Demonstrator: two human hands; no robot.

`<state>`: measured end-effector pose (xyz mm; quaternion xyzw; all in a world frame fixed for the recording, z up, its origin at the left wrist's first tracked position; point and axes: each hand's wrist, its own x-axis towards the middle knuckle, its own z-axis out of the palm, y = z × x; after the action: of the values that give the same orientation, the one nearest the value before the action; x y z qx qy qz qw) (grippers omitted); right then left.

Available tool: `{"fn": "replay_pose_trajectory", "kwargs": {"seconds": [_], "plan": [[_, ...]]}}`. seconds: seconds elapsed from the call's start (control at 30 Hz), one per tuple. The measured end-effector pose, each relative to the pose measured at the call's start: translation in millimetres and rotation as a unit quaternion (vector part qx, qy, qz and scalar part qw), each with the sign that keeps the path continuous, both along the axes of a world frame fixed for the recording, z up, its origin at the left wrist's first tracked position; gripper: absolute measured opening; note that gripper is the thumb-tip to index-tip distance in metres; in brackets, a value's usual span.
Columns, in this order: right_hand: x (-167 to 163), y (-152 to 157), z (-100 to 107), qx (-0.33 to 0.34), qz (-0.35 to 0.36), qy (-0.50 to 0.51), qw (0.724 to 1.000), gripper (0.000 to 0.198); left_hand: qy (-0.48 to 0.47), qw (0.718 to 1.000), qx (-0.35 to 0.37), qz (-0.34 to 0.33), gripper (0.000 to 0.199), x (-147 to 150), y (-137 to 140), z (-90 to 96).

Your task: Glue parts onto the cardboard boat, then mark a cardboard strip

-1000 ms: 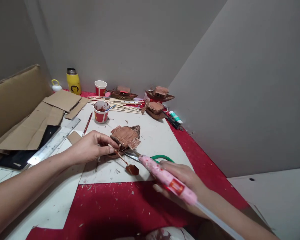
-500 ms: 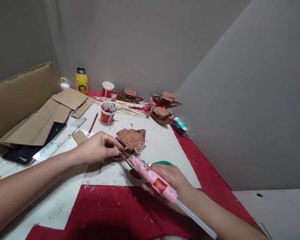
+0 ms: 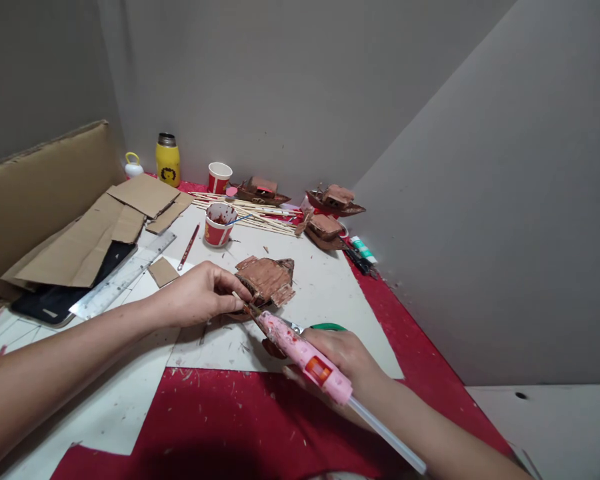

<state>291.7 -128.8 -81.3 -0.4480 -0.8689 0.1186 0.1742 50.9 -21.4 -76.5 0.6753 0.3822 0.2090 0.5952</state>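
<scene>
1. Centrally, a small brown model boat with a rough, plank-like roof [image 3: 266,279] sits on a large white paper sheet [image 3: 340,287], left of the sheet's middle and toward its near edge.
2. Slanting from the boat's near side toward that edge is a thin brown stick with a dark rounded blade [image 3: 274,349], partly hidden.
3. The left hand [image 3: 197,295] has thumb and fingers pinched together on the stick's upper end. Its fingertips are at the boat's near-left side; whether they touch the hull is unclear.
4. The right hand [image 3: 337,357] is wrapped around a pink speckled glue gun with a clear glue rod at its back [image 3: 300,350]. The trigger is hidden.
5. The nozzle points at the stick, close to the left fingertips; contact cannot be told. Good work here seems to call for a motionless pinch, a small bead of glue and skin kept off the tip.
6. The boat lies just right of the left pinch, and beyond the nozzle from the right hand.
7. Metal scissors with green handles [image 3: 327,327] lie beside the right hand, partly covered. Near the sheet's far edge are a red-and-white paper cup stained brown inside [image 3: 219,233] and pale wooden sticks [image 3: 273,219].
</scene>
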Motion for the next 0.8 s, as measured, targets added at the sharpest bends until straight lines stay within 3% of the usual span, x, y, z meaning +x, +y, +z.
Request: {"fn": "replay_pose_trajectory", "kwargs": {"seconds": [0.37, 0.57, 0.8], "plan": [[-1.1, -1.4, 2.1, -0.020, -0.013, -0.003, 1.000, 0.021, -0.018, 1.000, 0.010, -0.008, 0.018, -0.5, -0.4, -1.5], [1.7, -1.4, -3.4, 0.004, -0.009, -0.004, 1.000, 0.016, -0.011, 1.000, -0.004, -0.014, 0.022, -0.5, 1.0, -3.2], [17.6, -10.8, 5.8, 0.015, -0.025, 0.013, 0.999, 0.018, 0.002, 1.000, 0.002, -0.008, 0.018, 0.5, 0.9, -1.5]]}}
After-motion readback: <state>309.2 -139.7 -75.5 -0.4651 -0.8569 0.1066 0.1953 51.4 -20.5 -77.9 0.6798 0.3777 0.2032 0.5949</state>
